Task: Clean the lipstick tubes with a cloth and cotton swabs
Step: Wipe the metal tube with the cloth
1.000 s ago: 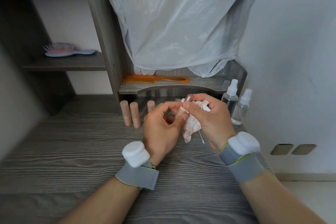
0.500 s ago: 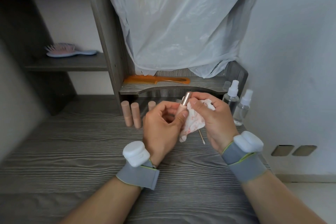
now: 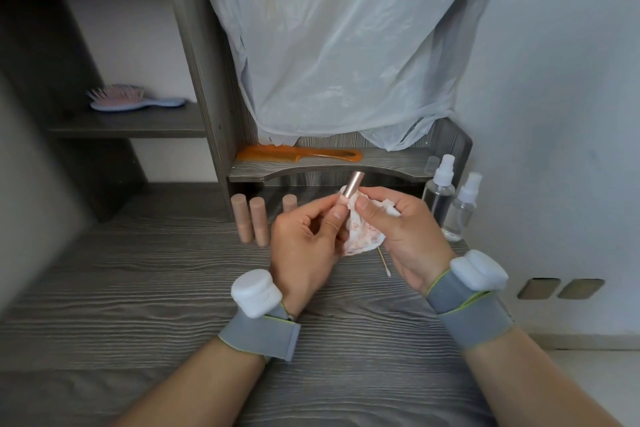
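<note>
Above the far middle of the tabletop (image 3: 138,288), my left hand (image 3: 304,246) pinches a rose-gold lipstick tube (image 3: 353,184), tilted right, while my right hand (image 3: 405,236) grips a pink-stained white cloth (image 3: 360,239) against its lower part. A cotton swab (image 3: 383,262) lies on the tabletop beside the cloth.

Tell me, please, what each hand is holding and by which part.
The left hand pinches the tube at its lower end; the right hand grips the cloth by its bunched top.
</note>
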Demonstrator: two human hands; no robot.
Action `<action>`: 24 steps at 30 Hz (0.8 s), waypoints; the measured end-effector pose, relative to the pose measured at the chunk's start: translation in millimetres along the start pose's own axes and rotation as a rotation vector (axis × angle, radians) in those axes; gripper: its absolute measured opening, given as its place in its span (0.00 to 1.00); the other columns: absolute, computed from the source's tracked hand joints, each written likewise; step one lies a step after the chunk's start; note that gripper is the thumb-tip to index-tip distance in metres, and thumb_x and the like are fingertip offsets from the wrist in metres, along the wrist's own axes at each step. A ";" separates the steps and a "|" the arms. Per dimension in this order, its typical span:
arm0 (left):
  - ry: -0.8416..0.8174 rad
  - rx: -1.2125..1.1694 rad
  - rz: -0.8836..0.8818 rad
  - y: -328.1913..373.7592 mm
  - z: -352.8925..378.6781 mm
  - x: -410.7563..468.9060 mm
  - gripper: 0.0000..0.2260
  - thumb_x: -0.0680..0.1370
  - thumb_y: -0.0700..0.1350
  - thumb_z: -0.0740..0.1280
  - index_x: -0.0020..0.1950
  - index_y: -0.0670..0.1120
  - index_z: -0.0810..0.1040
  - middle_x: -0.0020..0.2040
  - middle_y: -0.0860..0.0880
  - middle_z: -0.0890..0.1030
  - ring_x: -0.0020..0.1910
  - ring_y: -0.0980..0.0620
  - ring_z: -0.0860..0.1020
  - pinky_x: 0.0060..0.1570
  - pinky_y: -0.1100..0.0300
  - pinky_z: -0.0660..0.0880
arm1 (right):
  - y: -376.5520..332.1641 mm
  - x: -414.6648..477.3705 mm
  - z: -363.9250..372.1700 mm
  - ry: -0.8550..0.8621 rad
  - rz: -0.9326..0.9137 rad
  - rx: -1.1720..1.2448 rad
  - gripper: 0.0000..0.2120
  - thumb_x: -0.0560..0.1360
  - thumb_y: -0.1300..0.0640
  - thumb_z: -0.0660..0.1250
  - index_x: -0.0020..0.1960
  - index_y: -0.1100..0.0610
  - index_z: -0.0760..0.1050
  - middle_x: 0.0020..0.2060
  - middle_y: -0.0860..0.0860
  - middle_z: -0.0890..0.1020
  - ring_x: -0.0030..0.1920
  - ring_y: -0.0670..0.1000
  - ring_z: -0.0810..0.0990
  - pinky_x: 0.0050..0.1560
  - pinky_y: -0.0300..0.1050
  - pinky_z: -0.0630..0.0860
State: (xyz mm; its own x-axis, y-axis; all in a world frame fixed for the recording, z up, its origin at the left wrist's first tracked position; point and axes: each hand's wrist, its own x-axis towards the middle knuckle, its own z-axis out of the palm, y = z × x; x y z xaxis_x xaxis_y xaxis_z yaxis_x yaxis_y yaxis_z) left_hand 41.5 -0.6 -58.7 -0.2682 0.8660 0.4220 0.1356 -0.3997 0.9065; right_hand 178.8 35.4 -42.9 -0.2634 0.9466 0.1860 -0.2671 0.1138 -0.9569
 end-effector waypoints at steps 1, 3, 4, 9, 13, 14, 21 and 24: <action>-0.002 0.011 0.004 -0.5 0.1 0.2 0.10 0.80 0.38 0.66 0.58 0.45 0.83 0.32 0.47 0.81 0.31 0.52 0.78 0.33 0.55 0.79 | 0.1 -0.3 0.2 -0.003 -0.004 -0.014 0.16 0.70 0.57 0.71 0.56 0.63 0.81 0.49 0.62 0.84 0.51 0.59 0.84 0.53 0.53 0.80; -0.002 0.041 0.033 -2.3 0.1 0.6 0.12 0.80 0.37 0.65 0.58 0.49 0.83 0.31 0.47 0.81 0.30 0.52 0.78 0.33 0.54 0.79 | -0.6 -1.1 0.5 0.001 -0.011 -0.050 0.15 0.70 0.57 0.72 0.55 0.62 0.82 0.48 0.61 0.85 0.49 0.58 0.84 0.51 0.51 0.81; -0.002 0.055 0.048 -3.2 0.1 0.9 0.12 0.81 0.37 0.64 0.58 0.50 0.82 0.32 0.47 0.81 0.31 0.51 0.78 0.34 0.53 0.80 | -1.4 -1.5 0.3 0.010 -0.020 -0.072 0.13 0.71 0.58 0.72 0.54 0.62 0.82 0.47 0.60 0.85 0.47 0.57 0.84 0.49 0.50 0.81; -0.028 0.069 0.058 -6.0 -0.4 1.7 0.12 0.81 0.37 0.63 0.58 0.46 0.83 0.33 0.47 0.81 0.32 0.52 0.78 0.36 0.53 0.80 | -1.9 -1.3 0.5 0.072 -0.044 -0.098 0.07 0.74 0.64 0.70 0.52 0.63 0.82 0.43 0.59 0.86 0.43 0.54 0.84 0.43 0.45 0.80; -0.005 0.032 0.020 -1.5 1.9 0.9 0.08 0.79 0.40 0.67 0.55 0.48 0.83 0.35 0.48 0.83 0.33 0.53 0.79 0.35 0.58 0.80 | -2.8 -0.5 2.8 0.125 -0.038 -0.020 0.08 0.74 0.63 0.70 0.53 0.62 0.82 0.42 0.58 0.85 0.43 0.54 0.84 0.44 0.45 0.80; 0.005 0.025 0.012 -0.4 2.4 1.2 0.08 0.79 0.40 0.68 0.54 0.48 0.84 0.36 0.48 0.84 0.34 0.53 0.80 0.36 0.57 0.80 | -3.4 -0.5 2.8 0.137 -0.037 -0.002 0.08 0.75 0.63 0.69 0.52 0.62 0.81 0.42 0.58 0.86 0.43 0.54 0.84 0.43 0.44 0.80; 0.008 -0.012 0.068 0.4 1.1 -0.5 0.06 0.76 0.42 0.72 0.53 0.47 0.84 0.39 0.47 0.84 0.35 0.41 0.82 0.37 0.43 0.82 | -3.4 -2.3 4.5 0.217 -0.128 -0.238 0.09 0.71 0.67 0.73 0.44 0.54 0.81 0.37 0.50 0.84 0.38 0.48 0.83 0.40 0.46 0.81; 0.031 -0.016 0.048 -2.1 0.7 1.5 0.07 0.76 0.43 0.73 0.53 0.45 0.84 0.38 0.46 0.84 0.36 0.41 0.82 0.38 0.42 0.81 | -4.0 -1.2 3.6 0.224 -0.126 -0.188 0.10 0.71 0.70 0.72 0.46 0.56 0.80 0.37 0.49 0.83 0.38 0.47 0.81 0.38 0.43 0.79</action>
State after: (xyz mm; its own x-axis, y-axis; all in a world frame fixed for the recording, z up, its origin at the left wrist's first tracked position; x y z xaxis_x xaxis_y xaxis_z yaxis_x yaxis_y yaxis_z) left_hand 41.5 1.7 -60.1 -0.2915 0.8361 0.4647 0.1334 -0.4456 0.8853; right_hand 176.8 32.7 -38.6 -0.0228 0.9621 0.2716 -0.1032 0.2679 -0.9579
